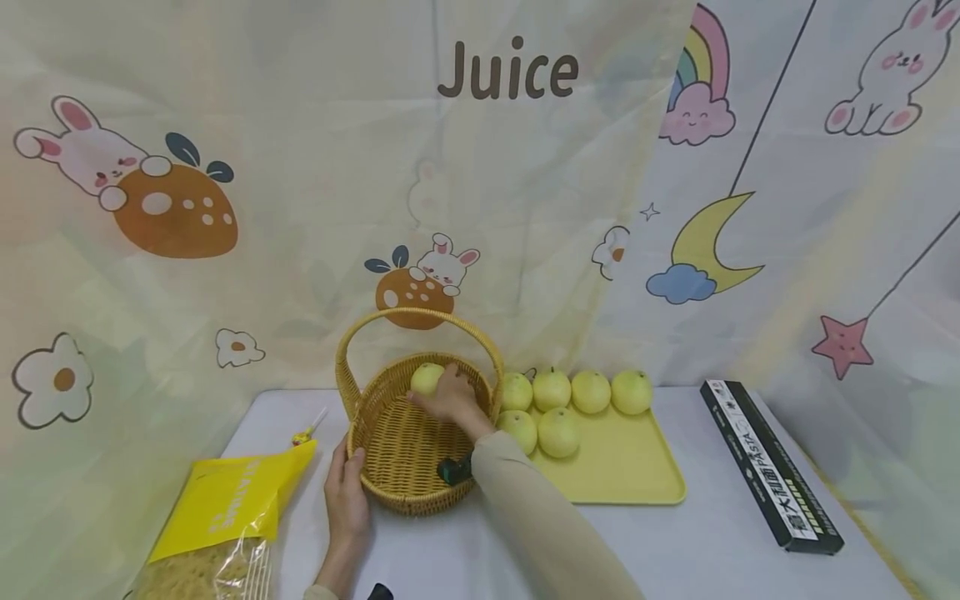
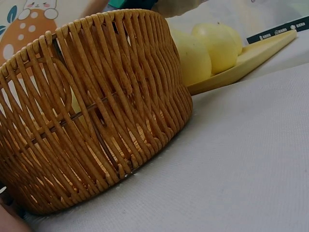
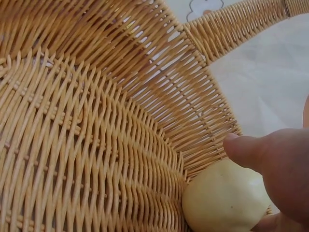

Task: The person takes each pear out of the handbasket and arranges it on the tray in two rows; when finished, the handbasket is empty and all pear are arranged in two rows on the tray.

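A round wicker basket with a tall arched handle stands on the table. My left hand holds its left side, thumb near the rim and fingers along the outer wall. Inside at the back, my right hand holds a round, pale yellow pear low against the wall. In the right wrist view the thumb lies over the top of this pear, with a finger below it; the other fingers are hidden. Several similar pears sit on a yellow tray right of the basket.
A yellow-and-clear food bag lies at the front left, with a small wrapped lollipop behind it. On the right lies a long black pasta box. A printed cloth hangs behind the table.
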`<action>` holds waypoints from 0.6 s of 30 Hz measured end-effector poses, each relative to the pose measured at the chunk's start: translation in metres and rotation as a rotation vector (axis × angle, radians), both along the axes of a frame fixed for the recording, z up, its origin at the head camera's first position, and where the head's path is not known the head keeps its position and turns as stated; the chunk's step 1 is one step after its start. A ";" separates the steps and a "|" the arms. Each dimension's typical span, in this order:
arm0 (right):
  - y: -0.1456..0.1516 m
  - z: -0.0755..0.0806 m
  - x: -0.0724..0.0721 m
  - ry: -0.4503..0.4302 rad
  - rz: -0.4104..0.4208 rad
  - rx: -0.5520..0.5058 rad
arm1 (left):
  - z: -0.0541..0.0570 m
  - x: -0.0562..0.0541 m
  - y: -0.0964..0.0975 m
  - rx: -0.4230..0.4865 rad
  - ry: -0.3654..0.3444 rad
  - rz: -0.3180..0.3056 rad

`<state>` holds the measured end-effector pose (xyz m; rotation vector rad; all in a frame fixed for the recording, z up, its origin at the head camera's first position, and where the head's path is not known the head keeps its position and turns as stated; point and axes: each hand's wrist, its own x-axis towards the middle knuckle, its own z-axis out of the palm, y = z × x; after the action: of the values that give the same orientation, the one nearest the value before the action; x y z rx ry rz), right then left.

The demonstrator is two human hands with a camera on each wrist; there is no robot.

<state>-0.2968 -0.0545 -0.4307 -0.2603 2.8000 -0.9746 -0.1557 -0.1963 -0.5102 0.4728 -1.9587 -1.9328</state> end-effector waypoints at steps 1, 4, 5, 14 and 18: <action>-0.001 0.000 -0.001 0.002 -0.008 0.006 | 0.000 0.000 0.000 -0.009 -0.003 0.001; -0.003 0.001 -0.003 -0.008 -0.028 0.011 | 0.000 0.001 0.000 -0.019 -0.009 0.003; -0.003 0.001 -0.003 -0.011 -0.036 0.009 | 0.000 0.001 0.000 -0.023 -0.008 0.004; -0.008 0.000 -0.002 0.006 -0.032 -0.071 | 0.001 0.002 0.000 -0.023 -0.012 0.004; -0.009 -0.002 -0.002 0.014 -0.005 -0.153 | 0.001 0.001 0.001 -0.014 0.000 -0.002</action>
<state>-0.2986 -0.0633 -0.4330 -0.2805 2.7425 -1.1941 -0.1542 -0.1957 -0.5092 0.4663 -1.9723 -1.9190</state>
